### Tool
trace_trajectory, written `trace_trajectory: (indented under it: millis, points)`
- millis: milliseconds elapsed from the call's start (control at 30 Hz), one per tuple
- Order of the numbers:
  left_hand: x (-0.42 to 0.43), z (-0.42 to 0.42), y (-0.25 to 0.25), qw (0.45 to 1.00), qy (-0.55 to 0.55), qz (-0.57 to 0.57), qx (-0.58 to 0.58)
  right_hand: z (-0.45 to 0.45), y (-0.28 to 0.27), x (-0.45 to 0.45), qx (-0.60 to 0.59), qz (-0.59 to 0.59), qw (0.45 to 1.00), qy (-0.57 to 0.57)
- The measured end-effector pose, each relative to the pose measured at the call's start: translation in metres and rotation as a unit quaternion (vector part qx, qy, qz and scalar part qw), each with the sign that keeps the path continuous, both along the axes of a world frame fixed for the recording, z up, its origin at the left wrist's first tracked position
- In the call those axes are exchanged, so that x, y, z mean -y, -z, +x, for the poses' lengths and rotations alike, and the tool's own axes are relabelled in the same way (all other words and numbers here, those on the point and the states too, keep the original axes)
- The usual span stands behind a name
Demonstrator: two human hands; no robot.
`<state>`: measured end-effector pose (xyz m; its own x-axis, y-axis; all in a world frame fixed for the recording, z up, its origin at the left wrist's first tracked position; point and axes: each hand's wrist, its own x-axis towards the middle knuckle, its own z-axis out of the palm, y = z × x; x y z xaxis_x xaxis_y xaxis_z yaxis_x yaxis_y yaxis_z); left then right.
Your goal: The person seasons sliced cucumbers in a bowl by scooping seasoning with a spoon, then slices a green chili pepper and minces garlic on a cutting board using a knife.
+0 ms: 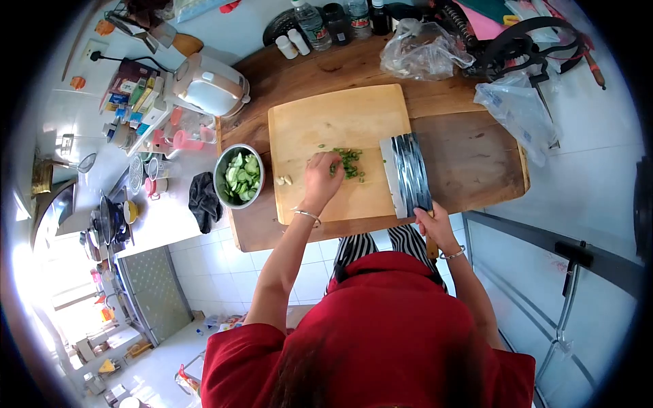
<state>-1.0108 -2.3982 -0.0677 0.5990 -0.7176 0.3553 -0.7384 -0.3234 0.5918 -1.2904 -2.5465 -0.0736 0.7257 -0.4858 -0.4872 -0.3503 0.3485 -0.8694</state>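
Note:
A wooden cutting board (340,112) lies on the brown table. Chopped green pieces (351,163) are heaped near its middle. At the left edge of that heap is my left hand (322,178), fingers drawn together and bent down; whatever they pinch is too small to name. My right hand (435,224) is wrapped round the wooden handle of a broad cleaver (408,173), whose blade lies flat over the board's right edge. Garlic cloves (284,180) sit on the board left of my left hand. A metal bowl of sliced cucumber (241,177) stands beside the board's left edge.
An electric kettle (211,85) stands at the back left, near pink cups (187,139). Bottles (313,26) line the back edge. Plastic bags (422,51) lie at the back right. A black cloth (204,202) is left of the bowl.

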Motion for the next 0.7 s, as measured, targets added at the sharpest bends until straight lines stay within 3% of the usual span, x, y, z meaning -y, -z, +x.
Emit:
trace_trajectory:
  millis: [333,400,467,700]
  points:
    - [-0.042,0.027,0.042,0.999,-0.013,-0.009,-0.04,0.041,0.014,-0.074,0.001,-0.002,0.996,0.091]
    - [-0.031,0.022,0.041,0.997,0.002,0.052,0.051,0.051,0.012,-0.082,0.002,-0.011,0.995,0.101]
    - [-0.027,0.019,0.036,0.997,-0.004,0.05,0.056,0.062,0.007,-0.09,-0.009,0.0,0.993,0.121]
    - [-0.002,0.01,0.033,0.998,0.027,0.035,0.034,0.103,0.01,-0.103,-0.032,-0.016,0.997,0.066]
